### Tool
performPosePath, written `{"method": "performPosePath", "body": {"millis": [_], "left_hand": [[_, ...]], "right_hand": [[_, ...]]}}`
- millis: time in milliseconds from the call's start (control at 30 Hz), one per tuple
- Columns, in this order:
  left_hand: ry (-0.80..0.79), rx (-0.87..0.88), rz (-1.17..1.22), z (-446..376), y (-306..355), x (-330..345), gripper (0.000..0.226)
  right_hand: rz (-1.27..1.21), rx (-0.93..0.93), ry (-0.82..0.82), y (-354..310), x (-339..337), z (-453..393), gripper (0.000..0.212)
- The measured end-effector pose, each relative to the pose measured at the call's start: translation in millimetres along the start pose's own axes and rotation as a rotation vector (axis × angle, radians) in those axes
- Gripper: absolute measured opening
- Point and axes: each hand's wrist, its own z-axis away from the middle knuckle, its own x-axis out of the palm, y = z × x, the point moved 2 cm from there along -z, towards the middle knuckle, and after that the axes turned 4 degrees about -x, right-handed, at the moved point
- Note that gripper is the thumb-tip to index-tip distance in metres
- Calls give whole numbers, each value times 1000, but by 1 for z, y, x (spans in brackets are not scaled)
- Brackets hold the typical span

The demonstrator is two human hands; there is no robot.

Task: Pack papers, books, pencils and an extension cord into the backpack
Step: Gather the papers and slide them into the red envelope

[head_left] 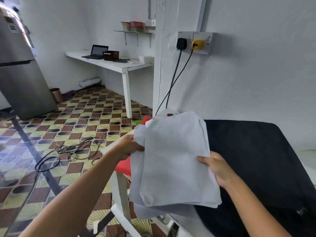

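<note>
A loose stack of white papers hangs in the air in front of me, held by both hands. My left hand pinches its left edge. My right hand grips the right edge, thumb on top. The black backpack lies flat on the table just right of the papers and partly under them. A red book shows under the papers on the table's left side, mostly covered. A white extension block with red switches peeks out behind the top of the stack.
Two plugs, black and yellow, sit in the wall socket with cables running down behind the papers. Tangled cables lie on the patterned floor at left. A white desk with a laptop stands at the back, a fridge far left.
</note>
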Motion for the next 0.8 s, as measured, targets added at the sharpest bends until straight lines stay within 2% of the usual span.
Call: {"method": "performPosePath", "body": {"millis": [100,167,233,300,367,433,500,567,633,700,800], "left_hand": [[44,-31,105,1,-10,-12,32],[61,-75,268,0,-17,-15,21],[44,-107,373,3,-24,-16,22],[39,-75,304,2,-32,-14,28],[99,-33,166,1,-39,-13,34],[127,-8,124,-1,-42,-13,31],[71,52,144,1,-38,-15,30],[-36,140,195,3,-32,-22,38],[-139,210,218,4,-25,-33,58],[-200,224,236,4,-20,-43,77],[-263,200,312,4,-18,-54,86]], "right_hand": [[148,-3,-1,10,24,-5,19],[225,-18,21,19,36,-7,19],[275,-36,45,29,49,-7,21],[310,-49,65,39,59,-8,21],[331,-56,61,44,69,-7,21],[360,-78,67,45,74,-7,20],[381,-123,97,46,76,-9,17],[420,-219,163,47,76,-12,18],[451,-295,224,56,72,-22,38],[367,-346,233,58,72,-26,62],[164,-344,196,44,79,-20,100]]}}
